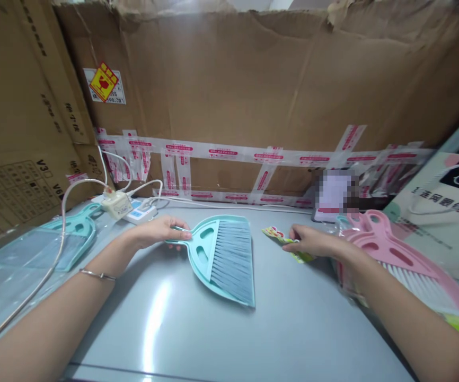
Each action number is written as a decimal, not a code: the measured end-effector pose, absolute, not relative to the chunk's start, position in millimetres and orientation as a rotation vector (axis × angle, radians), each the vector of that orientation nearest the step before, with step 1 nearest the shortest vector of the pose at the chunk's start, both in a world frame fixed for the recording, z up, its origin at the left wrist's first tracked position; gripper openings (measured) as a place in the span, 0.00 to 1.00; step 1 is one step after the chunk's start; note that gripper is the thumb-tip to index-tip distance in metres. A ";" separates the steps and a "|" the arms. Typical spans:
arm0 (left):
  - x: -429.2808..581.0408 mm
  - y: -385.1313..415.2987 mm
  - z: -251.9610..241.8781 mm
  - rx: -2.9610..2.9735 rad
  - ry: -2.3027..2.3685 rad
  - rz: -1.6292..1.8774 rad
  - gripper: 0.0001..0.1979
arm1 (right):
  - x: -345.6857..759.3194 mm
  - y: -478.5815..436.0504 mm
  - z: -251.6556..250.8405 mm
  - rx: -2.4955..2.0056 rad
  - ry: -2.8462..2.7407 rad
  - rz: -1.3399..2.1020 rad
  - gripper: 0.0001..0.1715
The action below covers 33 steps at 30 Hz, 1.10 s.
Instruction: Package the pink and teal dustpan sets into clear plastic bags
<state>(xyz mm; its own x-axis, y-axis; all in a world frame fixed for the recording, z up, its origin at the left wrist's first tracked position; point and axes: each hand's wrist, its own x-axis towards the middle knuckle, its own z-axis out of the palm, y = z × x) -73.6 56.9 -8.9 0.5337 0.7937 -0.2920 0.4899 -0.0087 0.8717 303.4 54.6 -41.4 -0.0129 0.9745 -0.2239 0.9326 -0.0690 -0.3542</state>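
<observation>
Two bare hands were over 1 grey tbl point(293, 329), w/ 3 dustpan-&-brush sets about: 2 turquoise, 1 pink. L hand point(174, 233) was closed on the handle of the center turquoise set point(219, 260), thumb on top, fingers curled under. That set was mid-tbl, between the hands, brush nested in pan, blue-grey bristles facing up & toward R. R hand point(311, 241) had thumb & index pinched on 1 crumpled printed wrapper point(274, 234), just R of the bristles but not touching them; its middle was hidden by the fingers.

1 thin bracelet point(98, 275) was on the L wrist. Pink set point(396, 254), white bristles, was far R, partly behind the R forearm point(384, 292). 2nd turquoise set point(78, 228) was far L under clear plastic, cut across by a cable point(64, 201). Near it: 1 plug adapter point(117, 204) & 1 power strip point(142, 212).

Further back: 2 cardboard boxes, 1 behind point(229, 79), 1 on L point(15, 106), both cut off by frame; 1 printed bag point(432, 223), R; 1 screen point(333, 193), pixelated, content unreadable.
</observation>
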 end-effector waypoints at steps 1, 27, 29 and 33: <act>-73.3 56.8 -8.8 1.664 1.098 0.353 0.16 | 303.0 54.0 -41.3 -2.089 -2.043 0.651 0.16; -0.2 -12.1 0.3 2.373 0.850 0.535 0.19 | 220.2 -28.9 8.4 -1.114 -2.301 1.251 0.20; -0.1 -10.0 -1.1 2.328 0.952 0.522 0.12 | 224.3 -18.7 5.3 -1.142 -2.119 1.232 0.19; 6.3 -7.1 -6.2 1.993 1.098 0.648 0.15 | 222.9 2.7 -7.8 -1.103 -1.568 1.187 0.25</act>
